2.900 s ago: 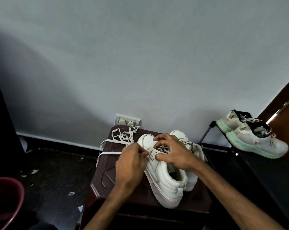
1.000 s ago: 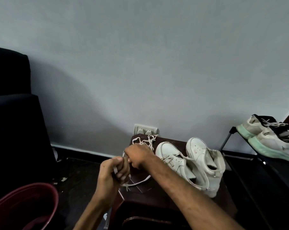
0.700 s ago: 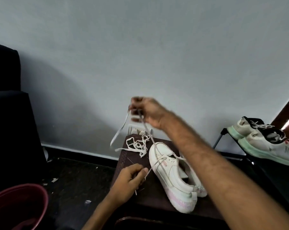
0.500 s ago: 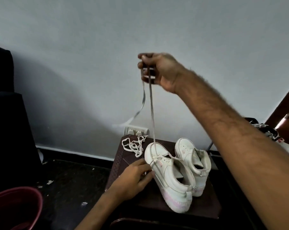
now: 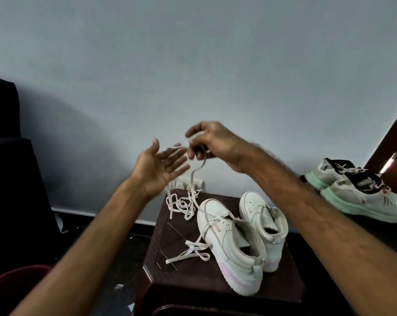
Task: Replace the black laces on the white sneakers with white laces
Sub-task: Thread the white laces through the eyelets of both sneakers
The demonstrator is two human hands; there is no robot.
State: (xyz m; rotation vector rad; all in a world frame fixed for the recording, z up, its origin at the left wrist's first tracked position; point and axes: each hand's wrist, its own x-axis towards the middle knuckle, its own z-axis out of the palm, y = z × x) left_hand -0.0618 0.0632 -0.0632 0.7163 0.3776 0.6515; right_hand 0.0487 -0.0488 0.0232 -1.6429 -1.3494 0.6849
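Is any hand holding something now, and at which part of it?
The right hand pinches the white lace near its free end; the left hand is open and holds nothing.

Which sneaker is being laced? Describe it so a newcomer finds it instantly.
Find the dark brown stool by the grey wall; a white pair stands on it. It is the left sneaker, nearer the camera: a white lace runs from its eyelets up to the right hand, while the right sneaker shows no lace.
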